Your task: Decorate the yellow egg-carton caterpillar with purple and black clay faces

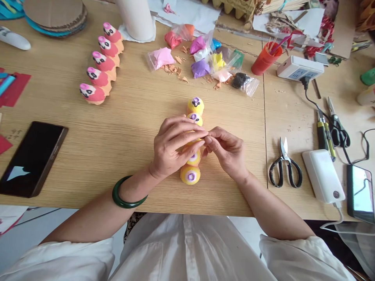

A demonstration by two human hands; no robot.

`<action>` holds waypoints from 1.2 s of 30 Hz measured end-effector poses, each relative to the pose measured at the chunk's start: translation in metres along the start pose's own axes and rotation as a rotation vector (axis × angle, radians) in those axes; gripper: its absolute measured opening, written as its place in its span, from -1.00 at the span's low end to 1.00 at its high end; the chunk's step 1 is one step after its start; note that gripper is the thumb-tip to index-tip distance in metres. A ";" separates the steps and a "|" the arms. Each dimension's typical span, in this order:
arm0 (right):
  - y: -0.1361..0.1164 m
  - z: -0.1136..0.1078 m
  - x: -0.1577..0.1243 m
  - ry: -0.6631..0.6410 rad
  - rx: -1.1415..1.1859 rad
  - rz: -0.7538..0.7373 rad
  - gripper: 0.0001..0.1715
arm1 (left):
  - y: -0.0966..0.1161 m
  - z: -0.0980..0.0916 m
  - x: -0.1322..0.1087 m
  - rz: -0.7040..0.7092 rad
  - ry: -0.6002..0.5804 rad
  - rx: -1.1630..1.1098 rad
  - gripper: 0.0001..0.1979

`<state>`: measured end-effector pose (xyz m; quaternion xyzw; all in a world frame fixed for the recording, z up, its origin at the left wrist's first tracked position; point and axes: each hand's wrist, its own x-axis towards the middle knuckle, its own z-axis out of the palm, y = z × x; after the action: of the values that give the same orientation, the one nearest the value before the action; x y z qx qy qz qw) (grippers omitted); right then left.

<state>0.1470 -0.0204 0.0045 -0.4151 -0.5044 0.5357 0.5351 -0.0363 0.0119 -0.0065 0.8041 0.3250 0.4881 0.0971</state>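
Pinching together above a yellow egg-carton strip (190, 174), the left hand (175, 146) and right hand (227, 152) meet at the fingertips, whatever they grip too small to tell. The strip lies beneath them, running twelve to six o'clock. Five pink egg-carton figures (98, 77) stand at ten o'clock, two pairs of scissors (285, 156) at three.

Passage, left: broad stretch of wooden tabletop (123, 128) between left hand (172, 146) and black phone (32, 160). Passage, right: narrower stretch between right hand (225, 152) and black-handled scissors (285, 164). Obstacle between hands: yellow egg-carton caterpillar (190, 174). Obstacles, far: row of pink egg-carton figures (101, 64), clay packets (202, 58). Obstacle, far right: white power strip (300, 68), trailing black cable (312, 97).
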 end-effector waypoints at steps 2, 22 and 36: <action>-0.002 0.000 0.001 -0.016 0.014 0.042 -0.64 | 0.000 0.000 0.000 -0.021 -0.002 0.006 -0.85; 0.000 -0.002 0.003 -0.065 0.267 0.237 -0.64 | -0.002 0.005 -0.002 0.019 0.103 -0.080 -0.86; -0.002 -0.002 0.005 -0.049 0.285 0.297 -0.61 | -0.004 0.005 -0.002 -0.044 0.063 -0.127 -0.84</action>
<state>0.1492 -0.0151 0.0064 -0.3920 -0.3696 0.6844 0.4912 -0.0342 0.0140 -0.0124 0.7733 0.3139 0.5306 0.1481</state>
